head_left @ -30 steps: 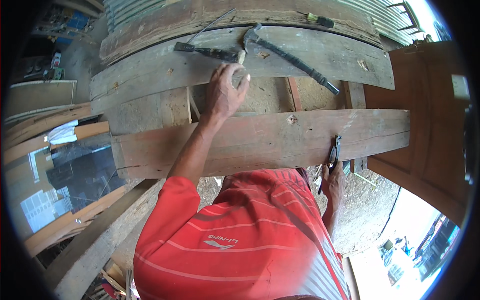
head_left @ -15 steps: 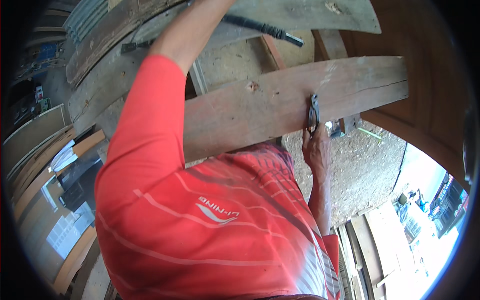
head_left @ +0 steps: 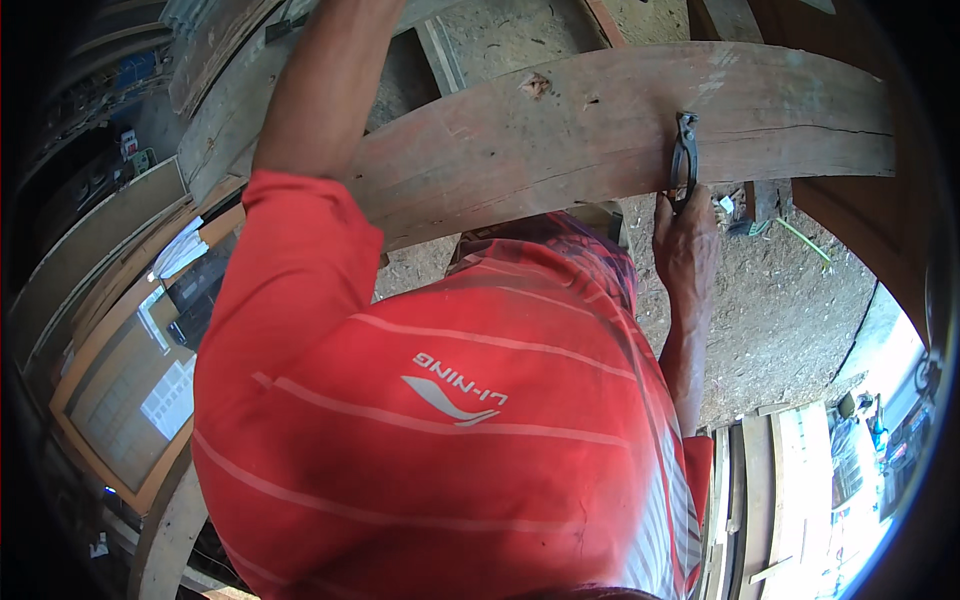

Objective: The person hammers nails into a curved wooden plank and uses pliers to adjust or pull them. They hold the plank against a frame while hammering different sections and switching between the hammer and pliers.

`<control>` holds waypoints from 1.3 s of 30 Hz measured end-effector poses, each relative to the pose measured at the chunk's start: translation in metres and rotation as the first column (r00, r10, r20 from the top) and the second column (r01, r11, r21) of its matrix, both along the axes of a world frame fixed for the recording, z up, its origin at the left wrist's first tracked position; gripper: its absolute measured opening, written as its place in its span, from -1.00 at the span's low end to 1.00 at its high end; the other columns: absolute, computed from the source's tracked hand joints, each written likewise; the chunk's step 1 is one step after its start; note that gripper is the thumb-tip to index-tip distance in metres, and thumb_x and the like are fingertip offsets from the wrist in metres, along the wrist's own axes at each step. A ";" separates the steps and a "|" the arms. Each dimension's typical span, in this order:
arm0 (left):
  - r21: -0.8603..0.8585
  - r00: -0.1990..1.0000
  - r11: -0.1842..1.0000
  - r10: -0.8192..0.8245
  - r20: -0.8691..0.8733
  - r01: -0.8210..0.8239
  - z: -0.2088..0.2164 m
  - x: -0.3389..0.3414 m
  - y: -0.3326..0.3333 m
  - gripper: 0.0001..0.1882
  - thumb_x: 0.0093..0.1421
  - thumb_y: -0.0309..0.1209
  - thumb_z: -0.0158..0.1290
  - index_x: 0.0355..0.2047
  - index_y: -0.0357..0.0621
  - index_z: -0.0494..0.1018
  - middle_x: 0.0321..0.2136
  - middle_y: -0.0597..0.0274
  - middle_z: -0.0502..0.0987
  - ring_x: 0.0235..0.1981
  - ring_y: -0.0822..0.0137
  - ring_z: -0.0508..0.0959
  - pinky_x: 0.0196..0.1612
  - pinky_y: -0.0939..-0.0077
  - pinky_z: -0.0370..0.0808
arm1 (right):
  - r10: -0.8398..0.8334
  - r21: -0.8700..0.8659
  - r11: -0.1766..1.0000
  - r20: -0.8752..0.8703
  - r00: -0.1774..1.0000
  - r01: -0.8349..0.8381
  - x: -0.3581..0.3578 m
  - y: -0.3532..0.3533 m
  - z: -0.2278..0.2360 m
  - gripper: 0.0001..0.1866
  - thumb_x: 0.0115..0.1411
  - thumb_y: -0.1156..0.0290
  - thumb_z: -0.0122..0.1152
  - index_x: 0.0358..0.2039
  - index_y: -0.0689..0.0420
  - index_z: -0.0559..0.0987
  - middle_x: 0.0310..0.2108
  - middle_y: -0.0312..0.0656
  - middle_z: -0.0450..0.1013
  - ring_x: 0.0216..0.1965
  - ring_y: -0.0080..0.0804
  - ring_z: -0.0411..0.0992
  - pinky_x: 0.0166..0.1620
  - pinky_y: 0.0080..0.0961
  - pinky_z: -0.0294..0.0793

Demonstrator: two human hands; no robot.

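Observation:
A thick weathered wooden plank [head_left: 560, 130] runs across in front of me. My right hand [head_left: 686, 245] is at its near edge, closed around the handles of black pincers [head_left: 685, 155], whose jaws lie on the plank's top face. My left arm [head_left: 320, 90], bare below a red sleeve, stretches forward over the plank and leaves the picture at the top, so my left hand is out of sight. My red striped shirt [head_left: 450, 420] fills the lower middle.
More heavy planks [head_left: 215, 120] lie beyond the first one at the upper left. A wood-framed glass panel [head_left: 130, 390] leans at the left. Brown wooden panelling [head_left: 850, 210] stands at the right, with dirt ground [head_left: 780, 310] below and stacked boards [head_left: 770, 490] at the lower right.
My left hand, which was by the hammer and tools on the far plank, has passed out of the top of the view as I leaned forward. My right hand keeps the pincers on the near plank.

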State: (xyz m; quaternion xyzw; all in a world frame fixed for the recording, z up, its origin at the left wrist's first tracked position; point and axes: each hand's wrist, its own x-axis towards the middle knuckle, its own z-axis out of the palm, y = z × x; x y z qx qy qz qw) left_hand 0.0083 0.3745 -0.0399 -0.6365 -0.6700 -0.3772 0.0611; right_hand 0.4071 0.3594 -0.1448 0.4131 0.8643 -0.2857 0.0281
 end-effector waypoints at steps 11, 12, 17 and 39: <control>0.022 0.187 0.997 -0.035 0.982 0.075 -0.101 0.106 -0.167 -0.64 0.29 -0.45 0.17 -0.05 -0.09 0.22 -0.42 0.31 0.47 -0.46 0.52 0.49 -0.41 0.53 0.50 | -0.145 0.007 0.989 -0.109 0.983 0.147 0.006 -0.043 -0.011 -0.68 0.35 0.27 0.21 -0.06 0.26 0.46 -0.28 0.14 0.53 -0.31 0.07 0.53 -0.21 -0.11 0.50; 0.022 0.209 0.998 -0.032 0.977 0.052 -0.103 0.106 -0.170 -0.65 0.29 -0.44 0.17 -0.06 -0.10 0.23 -0.42 0.31 0.47 -0.47 0.52 0.49 -0.41 0.53 0.51 | -0.188 -0.034 0.982 -0.112 0.976 0.186 0.006 -0.058 -0.010 -0.68 0.36 0.26 0.20 -0.07 0.26 0.46 -0.31 0.10 0.52 -0.32 -0.01 0.52 -0.21 -0.15 0.49; 0.121 0.408 0.992 -0.103 0.907 -0.019 -0.103 0.109 -0.170 -0.75 0.31 -0.41 0.17 -0.15 -0.10 0.30 -0.45 0.34 0.44 -0.51 0.53 0.44 -0.43 0.54 0.45 | -0.224 -0.040 0.975 -0.137 0.965 0.220 0.018 -0.118 -0.021 -0.65 0.36 0.25 0.19 -0.04 0.27 0.43 -0.26 0.16 0.53 -0.25 0.12 0.55 -0.16 -0.10 0.50; 0.171 0.588 0.969 -0.034 0.808 -0.178 -0.133 0.119 -0.173 -0.81 0.35 -0.46 0.15 -0.23 -0.09 0.30 -0.51 0.40 0.30 -0.56 0.49 0.30 -0.44 0.52 0.34 | -0.285 -0.048 0.958 -0.087 0.954 0.282 0.002 -0.136 -0.012 -0.69 0.37 0.24 0.20 -0.10 0.23 0.47 -0.37 -0.03 0.52 -0.37 -0.16 0.51 -0.25 -0.22 0.48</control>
